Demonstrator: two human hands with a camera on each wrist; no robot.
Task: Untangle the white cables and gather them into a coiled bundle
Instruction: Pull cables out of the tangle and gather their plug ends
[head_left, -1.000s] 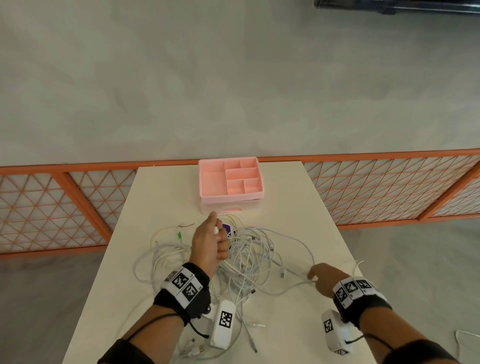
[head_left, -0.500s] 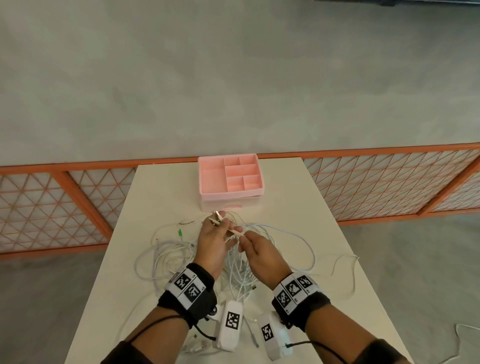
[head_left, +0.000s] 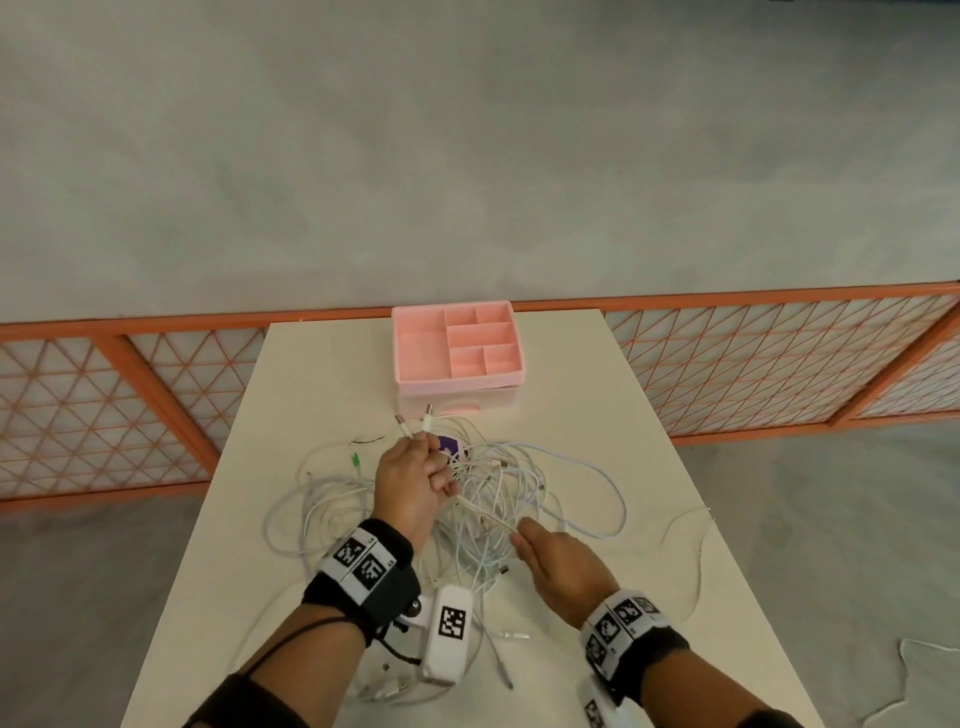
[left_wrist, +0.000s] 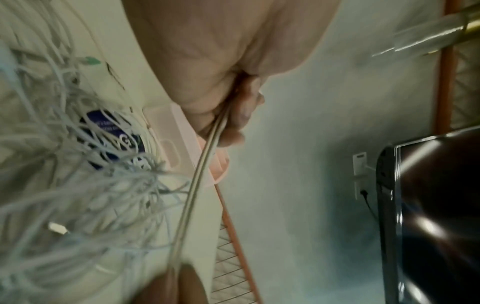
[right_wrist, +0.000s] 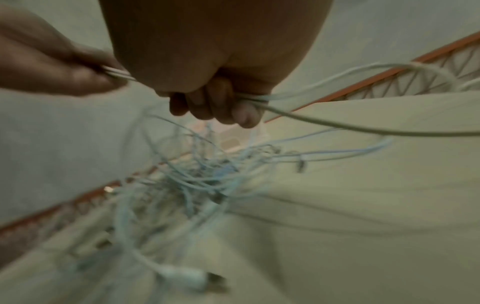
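A tangle of white cables (head_left: 498, 499) lies spread over the middle of the white table (head_left: 613, 415). My left hand (head_left: 415, 478) is raised above the tangle and grips two cable strands, whose plug ends (head_left: 414, 422) stick up past my fingers. The two strands (head_left: 485, 514) run taut from that fist to my right hand (head_left: 550, 556), which grips them nearer to me. In the left wrist view the strands (left_wrist: 207, 156) pass under my curled fingers (left_wrist: 244, 115). In the right wrist view my fingers (right_wrist: 228, 107) curl round the cables (right_wrist: 311, 121), with the blurred tangle (right_wrist: 202, 181) below.
A pink compartment box (head_left: 457, 353) stands at the table's far end, close behind the tangle. A green-tipped plug (head_left: 355, 460) and a thin dark wire (head_left: 369, 440) lie to the left. One cable (head_left: 696, 551) trails off the right edge. An orange mesh fence (head_left: 779, 353) runs behind the table.
My right hand came from the table's right side to my left hand, took hold of the strands, and has now slid back along them toward me, pulling them taut.
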